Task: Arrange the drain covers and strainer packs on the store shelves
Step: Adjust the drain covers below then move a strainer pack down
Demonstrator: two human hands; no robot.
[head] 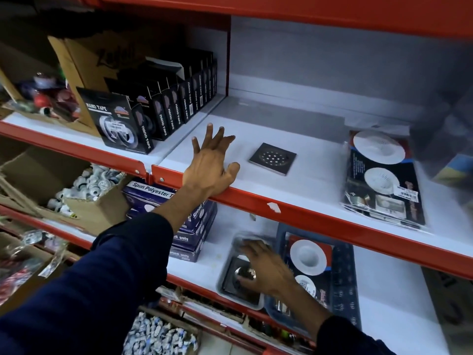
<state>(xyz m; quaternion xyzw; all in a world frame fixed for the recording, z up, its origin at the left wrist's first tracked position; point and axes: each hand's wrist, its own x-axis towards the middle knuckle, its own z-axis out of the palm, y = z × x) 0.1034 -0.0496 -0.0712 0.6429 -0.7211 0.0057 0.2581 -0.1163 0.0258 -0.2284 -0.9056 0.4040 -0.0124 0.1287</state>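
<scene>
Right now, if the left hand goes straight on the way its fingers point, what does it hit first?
Probably nothing near: the left hand points up and back over bare shelf, between the tape boxes and drain cover. The back wall comes first, though depth is unclear.

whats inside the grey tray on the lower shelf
The grey tray holds dark square drain covers; the right hand covers the middle, so their number is unclear.

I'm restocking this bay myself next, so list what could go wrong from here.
1. The strainer packs overhang the upper shelf's front edge; a knock could slide them off.
2. The right hand reaches into a grey tray sitting at the lower shelf's lip; it might tip.
3. The left hand, open beside the loose drain cover, could nudge it.
</scene>
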